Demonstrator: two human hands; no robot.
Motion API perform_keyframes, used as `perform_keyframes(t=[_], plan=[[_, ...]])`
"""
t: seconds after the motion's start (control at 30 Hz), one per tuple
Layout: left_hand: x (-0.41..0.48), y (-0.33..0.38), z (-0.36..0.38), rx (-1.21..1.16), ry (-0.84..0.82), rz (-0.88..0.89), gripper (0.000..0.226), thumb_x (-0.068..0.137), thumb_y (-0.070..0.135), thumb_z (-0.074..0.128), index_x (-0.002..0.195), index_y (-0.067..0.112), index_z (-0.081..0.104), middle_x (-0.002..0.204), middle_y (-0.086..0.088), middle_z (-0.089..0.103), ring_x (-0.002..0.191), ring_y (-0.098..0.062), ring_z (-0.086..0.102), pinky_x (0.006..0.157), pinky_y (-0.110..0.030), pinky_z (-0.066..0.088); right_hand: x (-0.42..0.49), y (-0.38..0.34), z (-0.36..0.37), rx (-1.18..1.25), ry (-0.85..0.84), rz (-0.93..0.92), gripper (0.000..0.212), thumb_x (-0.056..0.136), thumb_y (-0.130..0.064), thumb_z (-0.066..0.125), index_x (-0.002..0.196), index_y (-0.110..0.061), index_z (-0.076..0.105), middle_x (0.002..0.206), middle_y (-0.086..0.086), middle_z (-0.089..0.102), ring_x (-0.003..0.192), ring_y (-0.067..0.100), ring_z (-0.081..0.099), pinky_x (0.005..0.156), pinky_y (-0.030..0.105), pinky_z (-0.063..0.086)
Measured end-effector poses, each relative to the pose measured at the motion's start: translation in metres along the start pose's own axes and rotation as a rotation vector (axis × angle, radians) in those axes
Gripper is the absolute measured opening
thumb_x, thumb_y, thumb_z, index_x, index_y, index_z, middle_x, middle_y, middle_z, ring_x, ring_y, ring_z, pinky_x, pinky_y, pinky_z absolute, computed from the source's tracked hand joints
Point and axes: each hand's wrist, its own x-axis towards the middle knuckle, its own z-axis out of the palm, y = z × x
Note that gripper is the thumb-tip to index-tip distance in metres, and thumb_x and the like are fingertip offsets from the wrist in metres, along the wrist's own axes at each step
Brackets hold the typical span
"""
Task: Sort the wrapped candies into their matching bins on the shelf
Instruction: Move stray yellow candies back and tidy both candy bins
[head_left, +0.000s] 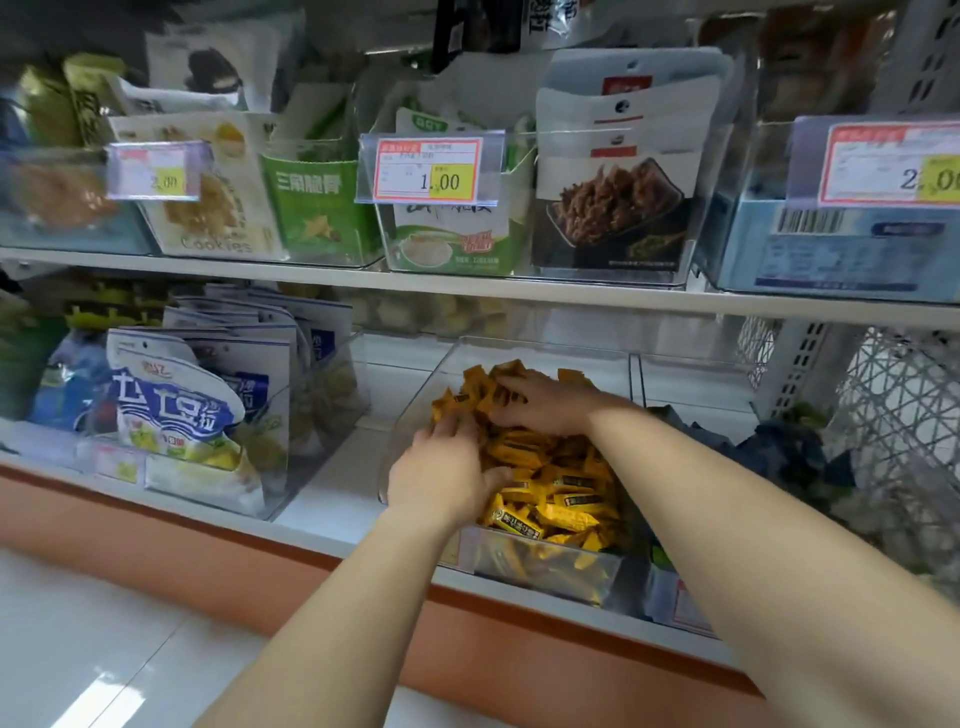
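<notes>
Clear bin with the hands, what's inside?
A pile of yellow wrapped candies, with the left hand and right hand on top. Anything beneath them is covered.

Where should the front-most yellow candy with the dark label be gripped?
Pinch the candy across its narrow middle, coming from above: it lies flat atop the pile, and the clear bin's front wall likely blocks a frontal approach.

**Store shelving, head view.** A white upper shelf (519, 291) runs above a white lower shelf (322, 519), which has an orange plinth (156, 540) beneath its front edge. The glossy pale tiled floor (104, 623) shows a bright reflection (114, 696) at lower left. A perforated white upright (800, 364) and white wire mesh (904, 415) stand at right.
</notes>
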Motion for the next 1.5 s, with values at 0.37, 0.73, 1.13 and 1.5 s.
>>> perform_keyframes(t=[0.37,0.73,1.13,1.5], plan=[[-0.016,0.053,-0.026,-0.123,0.127,0.147,0.055,0.091,0.048,0.059,0.141,0.025,0.048,0.139,-0.003,0.052,0.128,-0.027,0.048,0.100,-0.044,0.049,-0.191,0.076,-0.009,-0.095,0.455,-0.011,0.044,0.088,-0.051,0.058,0.130,-0.035,0.057,0.130,-0.010,0.055,0.119,0.012,0.053,0.095,0.029,0.046],[-0.018,0.226,0.007,-0.102,-0.112,0.658,0.032,0.093,0.043,0.057,0.119,0.026,0.063,0.113,0.003,0.062,0.104,-0.018,0.059,0.082,-0.033,0.049,-0.255,0.151,0.033,-0.022,0.439,0.388,0.053,0.096,-0.049,0.043,0.140,-0.022,0.047,0.139,0.010,0.054,0.123,0.032,0.052,0.097,0.038,0.046],[0.098,0.338,0.080,0.027,-0.328,0.678,0.039,0.091,0.032,0.062,0.127,0.016,0.058,0.128,-0.008,0.059,0.115,-0.030,0.057,0.094,-0.042,0.049,-0.253,0.158,0.049,-0.166,0.450,0.346,0.058,0.093,-0.057,0.022,0.131,-0.024,0.052,0.122,0.006,0.059,0.108,0.029,0.056,0.074,0.039,0.030],[0.135,0.292,0.054,0.411,-0.416,0.690,0.039,0.084,0.045,0.072,0.118,0.025,0.070,0.122,0.000,0.062,0.107,-0.019,0.058,0.093,-0.039,0.051,-0.250,0.161,0.051,-0.149,0.524,0.365,0.055,0.091,-0.058,0.025,0.124,-0.024,0.054,0.115,0.006,0.061,0.102,0.030,0.057,0.078,0.040,0.039]])
